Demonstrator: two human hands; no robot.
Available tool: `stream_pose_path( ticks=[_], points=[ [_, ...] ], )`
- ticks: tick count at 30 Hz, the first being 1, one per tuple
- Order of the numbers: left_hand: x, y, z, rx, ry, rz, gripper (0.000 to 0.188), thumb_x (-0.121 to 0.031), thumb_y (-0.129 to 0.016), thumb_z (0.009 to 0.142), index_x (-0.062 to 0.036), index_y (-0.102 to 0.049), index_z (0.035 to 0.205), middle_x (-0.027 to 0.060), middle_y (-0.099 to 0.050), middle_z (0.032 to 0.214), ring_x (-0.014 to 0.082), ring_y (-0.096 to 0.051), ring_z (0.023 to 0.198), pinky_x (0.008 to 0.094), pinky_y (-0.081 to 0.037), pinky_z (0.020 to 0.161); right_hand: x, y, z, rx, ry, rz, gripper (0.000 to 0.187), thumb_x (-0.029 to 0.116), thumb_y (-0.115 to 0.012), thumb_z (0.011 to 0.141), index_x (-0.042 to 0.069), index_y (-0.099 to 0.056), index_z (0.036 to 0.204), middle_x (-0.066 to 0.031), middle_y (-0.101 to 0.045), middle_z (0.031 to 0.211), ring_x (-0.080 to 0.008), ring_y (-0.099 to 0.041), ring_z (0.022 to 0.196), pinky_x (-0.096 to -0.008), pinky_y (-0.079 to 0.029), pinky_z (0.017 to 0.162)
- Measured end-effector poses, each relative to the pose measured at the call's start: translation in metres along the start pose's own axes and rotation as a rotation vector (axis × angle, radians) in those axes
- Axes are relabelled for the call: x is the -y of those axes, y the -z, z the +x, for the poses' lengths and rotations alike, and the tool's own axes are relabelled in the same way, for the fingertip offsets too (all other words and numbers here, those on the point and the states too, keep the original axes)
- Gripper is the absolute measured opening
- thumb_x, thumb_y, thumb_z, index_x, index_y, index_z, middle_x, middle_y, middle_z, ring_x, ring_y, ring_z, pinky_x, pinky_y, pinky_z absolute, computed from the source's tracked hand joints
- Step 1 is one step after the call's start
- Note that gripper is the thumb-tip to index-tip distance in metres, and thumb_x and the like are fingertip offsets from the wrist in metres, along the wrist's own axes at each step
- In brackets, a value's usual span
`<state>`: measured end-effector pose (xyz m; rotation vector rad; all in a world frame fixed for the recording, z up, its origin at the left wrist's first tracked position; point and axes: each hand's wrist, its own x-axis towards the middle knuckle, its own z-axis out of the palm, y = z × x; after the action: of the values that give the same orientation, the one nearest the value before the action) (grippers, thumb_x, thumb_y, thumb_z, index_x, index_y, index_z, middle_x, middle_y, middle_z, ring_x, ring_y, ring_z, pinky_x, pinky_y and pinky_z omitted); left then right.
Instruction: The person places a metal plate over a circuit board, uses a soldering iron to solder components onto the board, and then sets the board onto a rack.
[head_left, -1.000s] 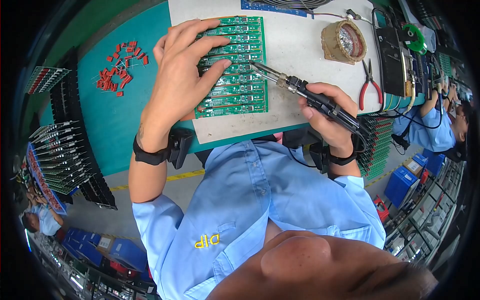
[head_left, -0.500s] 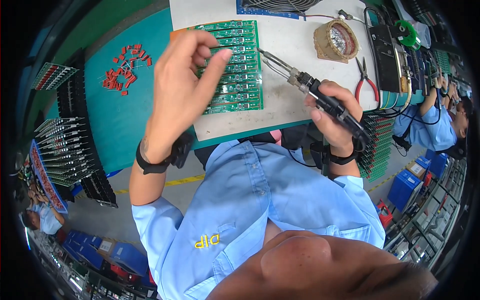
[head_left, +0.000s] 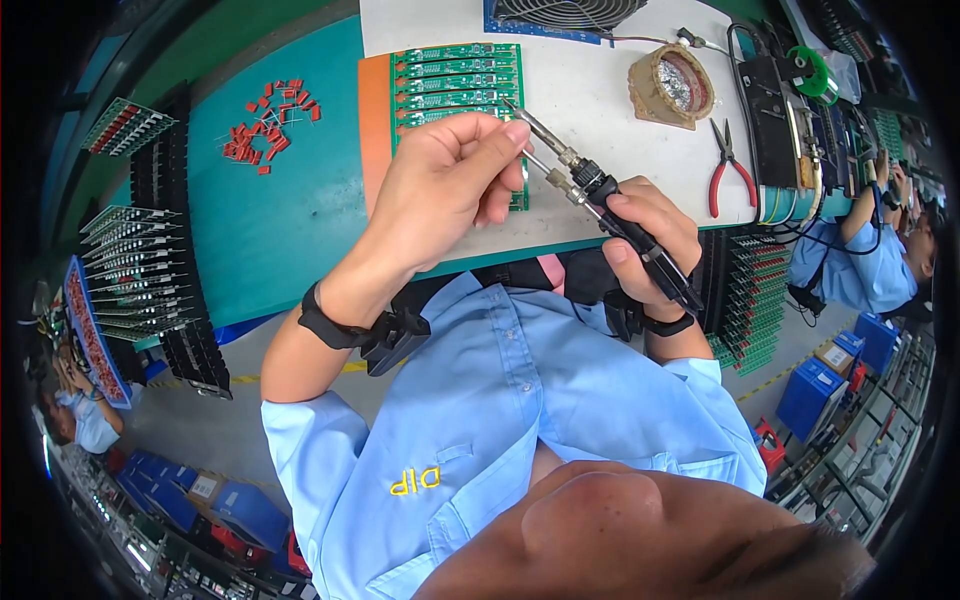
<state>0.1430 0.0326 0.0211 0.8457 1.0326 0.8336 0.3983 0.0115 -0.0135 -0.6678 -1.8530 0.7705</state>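
Observation:
My right hand (head_left: 652, 235) is wrapped round the black handle of a soldering iron (head_left: 640, 236), which points up and left and has a thin metal feed tube beside its tip. The tip is over the right part of a green circuit board panel (head_left: 455, 68), made of several narrow strips with small parts on them. My left hand (head_left: 440, 185) hovers over the near half of the panel and hides much of it. Its thumb and forefinger are pinched together beside the iron's tip and the tube's end; what is between them, if anything, is too small to make out.
An orange strip (head_left: 374, 130) lies along the panel's left side. Loose red components (head_left: 265, 140) with wire leads are scattered on the green mat (head_left: 225, 215). To the right are a tip-cleaner pot (head_left: 645, 90), red-handled pliers (head_left: 733, 175) and cables. A fan (head_left: 570, 10) stands at the back.
My left hand has moved right and nearer to me, its thumb and forefinger now together beside the iron's tip. The soldering iron has shifted slightly left. More of the orange strip now shows.

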Motion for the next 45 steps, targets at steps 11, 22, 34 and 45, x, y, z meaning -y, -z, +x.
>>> stream_pose_path(
  ticks=[11,22,34,45],
  points=[
    [0.002,0.001,0.000,0.000,-0.026,-0.056,0.030,-0.032,-0.065,0.108,-0.0071,-0.065,0.091,-0.0022,-0.062,0.072,0.0064,-0.055,0.054,0.0224,-0.039,0.048,0.005,-0.006,-0.001,-0.011,-0.061,-0.051,0.041,0.024,-0.077,0.095,-0.009,-0.069,0.117,-0.0202,-0.071,0.093,-0.0312,-0.067,0.082,-0.0400,-0.054,0.076],
    [0.006,0.001,0.004,0.005,-0.023,-0.049,0.030,-0.031,-0.064,0.108,-0.0051,-0.067,0.094,-0.0004,-0.063,0.073,0.0069,-0.056,0.054,0.0225,-0.041,0.048,0.004,-0.004,-0.003,-0.011,-0.120,-0.013,0.041,0.023,-0.074,0.096,-0.007,-0.066,0.123,-0.0210,-0.072,0.095,-0.0307,-0.069,0.083,-0.0399,-0.054,0.078],
    [-0.017,0.054,0.018,-0.231,-0.384,0.390,0.031,-0.027,-0.076,0.100,0.0012,-0.074,0.111,0.0085,-0.073,0.097,0.0154,-0.069,0.087,0.0291,-0.054,0.070,0.003,0.011,0.010,0.065,-0.419,-0.012,0.040,0.003,-0.078,0.086,-0.006,-0.067,0.123,-0.0147,-0.074,0.098,-0.0196,-0.072,0.089,-0.0310,-0.057,0.082],
    [0.005,0.071,0.027,-0.236,-0.654,1.232,0.041,-0.021,-0.087,0.082,-0.0143,-0.077,0.120,0.0014,-0.065,0.142,0.0295,-0.050,0.138,0.0456,-0.034,0.112,0.006,0.010,0.015,0.082,-0.507,0.031,0.038,-0.001,-0.076,0.085,-0.006,-0.068,0.122,-0.0147,-0.075,0.102,-0.0184,-0.074,0.092,-0.0298,-0.058,0.083]
  ],
)
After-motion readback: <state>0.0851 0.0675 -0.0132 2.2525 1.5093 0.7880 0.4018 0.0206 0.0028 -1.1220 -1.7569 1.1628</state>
